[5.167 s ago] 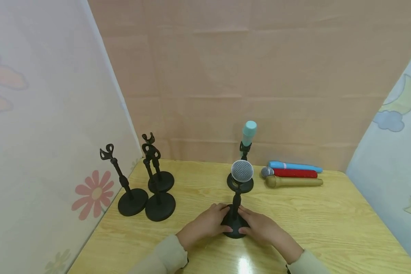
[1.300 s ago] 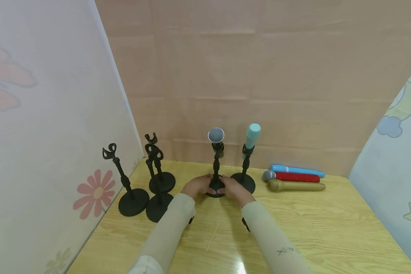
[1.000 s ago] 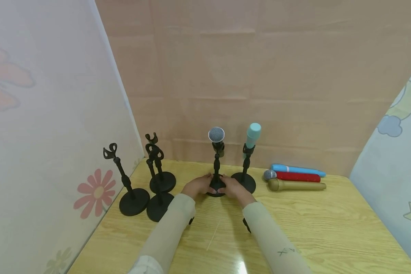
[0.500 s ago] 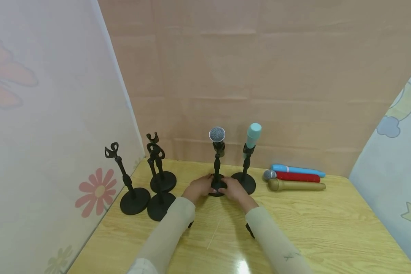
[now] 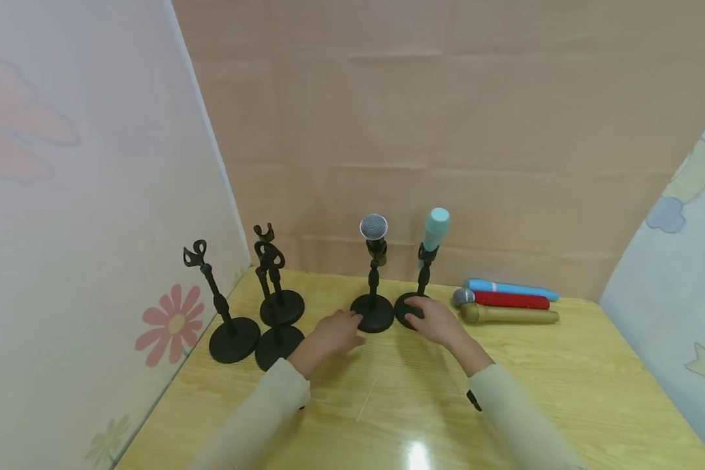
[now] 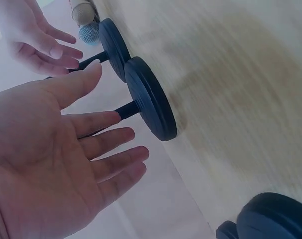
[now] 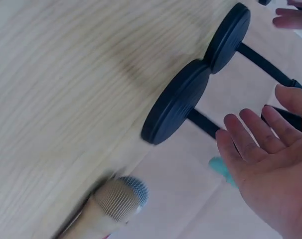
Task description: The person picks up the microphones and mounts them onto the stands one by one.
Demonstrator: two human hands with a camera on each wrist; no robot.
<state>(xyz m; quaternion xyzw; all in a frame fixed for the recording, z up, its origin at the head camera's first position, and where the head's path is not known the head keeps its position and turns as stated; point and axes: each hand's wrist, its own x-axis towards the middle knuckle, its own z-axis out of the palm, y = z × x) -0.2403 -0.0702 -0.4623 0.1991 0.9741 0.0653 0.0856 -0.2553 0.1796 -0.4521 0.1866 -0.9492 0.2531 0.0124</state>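
A microphone with a silver mesh head (image 5: pixel 373 227) sits upright in the clip of a black desk stand, whose round base (image 5: pixel 377 318) rests on the table. Just to its right is a second stand (image 5: pixel 423 279) carrying a teal microphone (image 5: pixel 437 223). My left hand (image 5: pixel 333 334) is at the front left of the silver-headed microphone's stand, fingers spread and relaxed. Over the front of the teal microphone's stand base hovers my right hand (image 5: pixel 440 321). Both wrist views show open palms, the left (image 6: pixel 51 159) and the right (image 7: pixel 275 169), with nothing gripped; the two bases meet edge to edge.
Three bare black stands (image 5: pixel 234 339) with open clips are grouped at the left by the flowered wall panel. Blue (image 5: pixel 511 288), red (image 5: pixel 511 299) and gold (image 5: pixel 514 315) microphones lie side by side at the back right. A brown paper backdrop (image 5: pixel 388 130) rises behind the table.
The stand with the silver-headed microphone was slid back and leftward to beside the teal microphone's stand. Within the last half second both hands let go of its base and drew apart.
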